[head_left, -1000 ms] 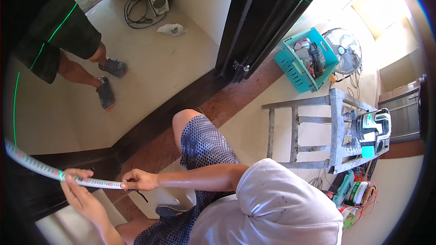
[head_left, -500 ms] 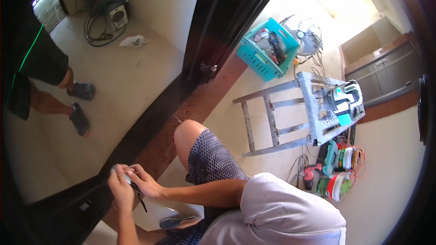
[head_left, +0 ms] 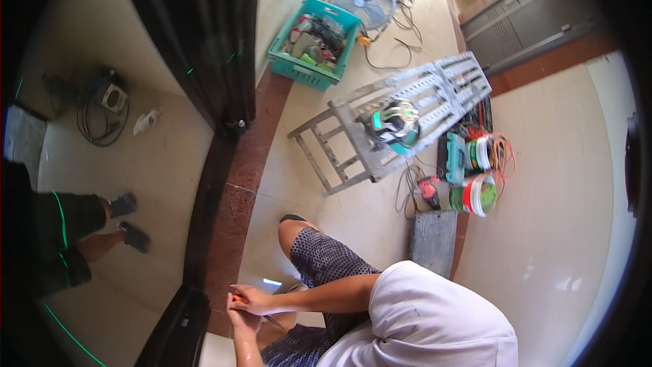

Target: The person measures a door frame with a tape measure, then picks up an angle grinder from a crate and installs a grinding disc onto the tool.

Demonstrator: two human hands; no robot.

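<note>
Low in the head view, beside the dark door edge, my two hands are pressed together. My right hand is closed around what looks like a screwdriver; its thin dark shaft points down to the right, and a bit of orange handle shows between the hands. Just below, my left hand is closed with its fingertips against the orange part. What else it holds is hidden by the right hand. My bent knee, in patterned shorts, rises to the right of the hands.
A metal trestle carries a laser level. Beyond stand a teal crate of loose items and a fan. Buckets, a red drill and cables lie right. Another person's legs show left.
The view has turned, and my hands now appear farther right, away from the door edge. A light-coloured thing showed between them earlier; now an orange handle and thin shaft do.
</note>
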